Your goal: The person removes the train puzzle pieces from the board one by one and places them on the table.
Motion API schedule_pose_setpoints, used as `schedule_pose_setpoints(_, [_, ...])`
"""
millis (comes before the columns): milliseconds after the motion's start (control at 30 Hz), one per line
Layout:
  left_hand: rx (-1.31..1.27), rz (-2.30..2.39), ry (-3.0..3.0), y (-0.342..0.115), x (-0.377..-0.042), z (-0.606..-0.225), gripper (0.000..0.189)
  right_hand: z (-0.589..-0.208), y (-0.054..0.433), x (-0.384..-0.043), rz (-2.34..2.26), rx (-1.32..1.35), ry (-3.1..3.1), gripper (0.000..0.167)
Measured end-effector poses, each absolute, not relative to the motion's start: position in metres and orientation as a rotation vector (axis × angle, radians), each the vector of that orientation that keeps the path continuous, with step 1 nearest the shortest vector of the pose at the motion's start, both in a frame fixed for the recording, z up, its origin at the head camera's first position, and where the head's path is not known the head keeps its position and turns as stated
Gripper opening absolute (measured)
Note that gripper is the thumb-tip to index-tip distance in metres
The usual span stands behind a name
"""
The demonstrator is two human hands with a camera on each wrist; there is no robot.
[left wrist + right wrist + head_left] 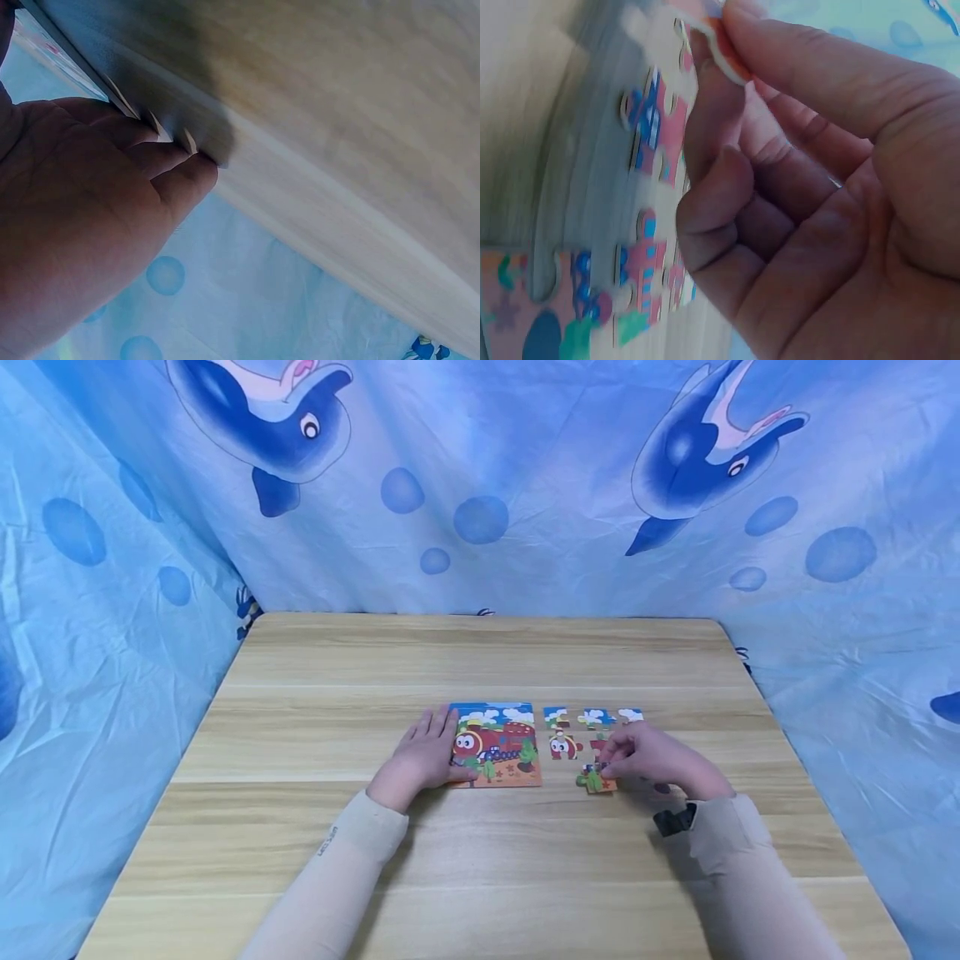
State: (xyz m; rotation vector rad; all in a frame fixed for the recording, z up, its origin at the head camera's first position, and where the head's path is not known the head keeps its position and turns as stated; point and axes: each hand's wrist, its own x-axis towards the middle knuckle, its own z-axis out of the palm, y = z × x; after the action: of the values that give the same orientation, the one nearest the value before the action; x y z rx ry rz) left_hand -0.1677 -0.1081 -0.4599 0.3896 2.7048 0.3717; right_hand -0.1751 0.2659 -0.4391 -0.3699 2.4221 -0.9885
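A train picture puzzle board (510, 745) lies flat near the middle of the wooden table. My left hand (426, 753) rests on its left edge with the fingers extended; in the left wrist view the fingertips (196, 180) meet the tabletop beside the board's edge. To the right of the board, my right hand (651, 760) pinches a jigsaw piece (596, 781) with a green plant on orange ground. In the right wrist view the jigsaw piece (731, 49) is between thumb and index finger, the other fingers curled in. My right hand partly hides the pieces around it.
Several loose jigsaw pieces lie right of the board, including a cloud piece (595, 718) at the back and a train-face piece (564, 747). The wooden table (480, 860) reaches back to a blue dolphin-print curtain (525, 568), which also hangs at both sides.
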Motion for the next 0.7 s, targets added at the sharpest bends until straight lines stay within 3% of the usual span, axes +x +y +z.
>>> schedule_pose_setpoints(700, [0.404, 0.408, 2.707, -0.111, -0.167, -0.459, 0.11, -0.443, 0.26, -0.169, -0.79, -0.069, 2.551, 0.017])
